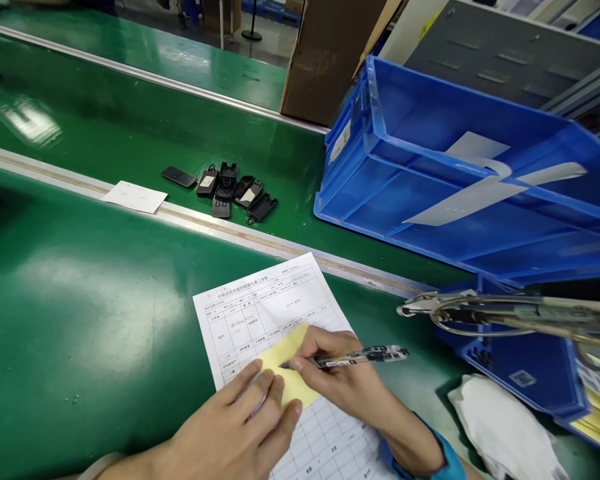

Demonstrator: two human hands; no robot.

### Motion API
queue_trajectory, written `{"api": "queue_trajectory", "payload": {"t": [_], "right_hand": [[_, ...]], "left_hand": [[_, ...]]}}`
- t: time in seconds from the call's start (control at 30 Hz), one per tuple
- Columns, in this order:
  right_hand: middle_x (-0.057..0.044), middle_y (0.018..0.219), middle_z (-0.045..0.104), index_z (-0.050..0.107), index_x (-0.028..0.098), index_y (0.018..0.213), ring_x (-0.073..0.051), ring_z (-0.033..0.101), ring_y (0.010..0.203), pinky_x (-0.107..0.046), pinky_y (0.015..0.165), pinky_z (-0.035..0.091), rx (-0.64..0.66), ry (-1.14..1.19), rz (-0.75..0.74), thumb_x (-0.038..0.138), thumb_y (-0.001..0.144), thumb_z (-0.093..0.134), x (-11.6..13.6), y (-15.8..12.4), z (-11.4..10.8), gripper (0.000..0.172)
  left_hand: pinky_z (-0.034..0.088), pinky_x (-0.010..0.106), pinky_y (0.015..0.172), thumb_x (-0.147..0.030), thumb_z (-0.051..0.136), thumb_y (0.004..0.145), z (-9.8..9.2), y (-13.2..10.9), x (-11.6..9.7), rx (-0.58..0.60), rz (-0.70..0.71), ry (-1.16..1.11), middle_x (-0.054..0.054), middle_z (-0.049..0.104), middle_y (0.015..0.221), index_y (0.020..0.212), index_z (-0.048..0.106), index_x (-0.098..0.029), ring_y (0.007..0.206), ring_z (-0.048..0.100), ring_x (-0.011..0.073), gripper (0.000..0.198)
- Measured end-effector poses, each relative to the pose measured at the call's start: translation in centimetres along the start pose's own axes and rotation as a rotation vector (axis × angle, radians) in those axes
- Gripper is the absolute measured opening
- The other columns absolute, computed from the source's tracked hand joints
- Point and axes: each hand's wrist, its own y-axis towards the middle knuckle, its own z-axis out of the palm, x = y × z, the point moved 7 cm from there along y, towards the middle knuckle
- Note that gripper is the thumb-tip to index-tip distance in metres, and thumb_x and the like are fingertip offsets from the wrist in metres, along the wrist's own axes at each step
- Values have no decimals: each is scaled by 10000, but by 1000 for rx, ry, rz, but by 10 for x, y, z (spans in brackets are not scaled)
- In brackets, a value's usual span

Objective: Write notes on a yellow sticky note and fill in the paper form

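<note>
My right hand (337, 380) is closed round a pen (353, 359), with the tip resting on a yellow sticky note (289, 368). The note lies on a white printed form (270, 313) on the green work surface. My left hand (230, 430) lies flat, fingers stretched out, pressing down the lower left part of the yellow note and the form. It holds nothing.
A cluster of small black plastic parts (227, 190) lies on the green conveyor belt (105, 127), beside a white slip (135, 197). Stacked blue crates (460, 193) stand at the right, with a cardboard box (325, 60) behind. A metal tool (480, 310) and white cloth (505, 430) sit at the right.
</note>
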Motion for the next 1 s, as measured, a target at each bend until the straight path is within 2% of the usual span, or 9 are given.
{"api": "queue_trajectory", "payload": {"t": [0.3,0.57,0.73,1.0], "right_hand": [[36,566,521,529,205,634,-103,422,520,-256,483,306,55,-4,-23,303,907,614,-3,0,4,303],[37,594,548,548,204,659,-101,441,533,-254,495,316,46,11,-19,314,914,626,-4,-2,4,288],[51,543,502,527,206,614,-98,415,514,-260,499,305,87,23,-30,311,919,621,-2,-1,5,335],[28,604,553,576,204,671,-110,444,555,-265,516,330,58,40,0,336,924,621,-7,-4,4,289]], "left_hand": [[319,412,1068,-296,489,960,-2,1,-1,-11,-2,6,58,681,1054,1208,629,-167,1074,569,256,313],[304,414,1067,-331,485,965,-1,0,0,-13,3,-15,51,685,1061,1199,634,-171,1078,558,259,321],[303,418,1069,-331,497,952,1,-1,-1,10,9,-10,60,673,1102,1225,617,-164,1102,551,264,341],[298,412,1070,-289,482,949,2,-2,-1,33,6,-9,46,686,1109,1231,615,-175,1108,552,259,332]]}}
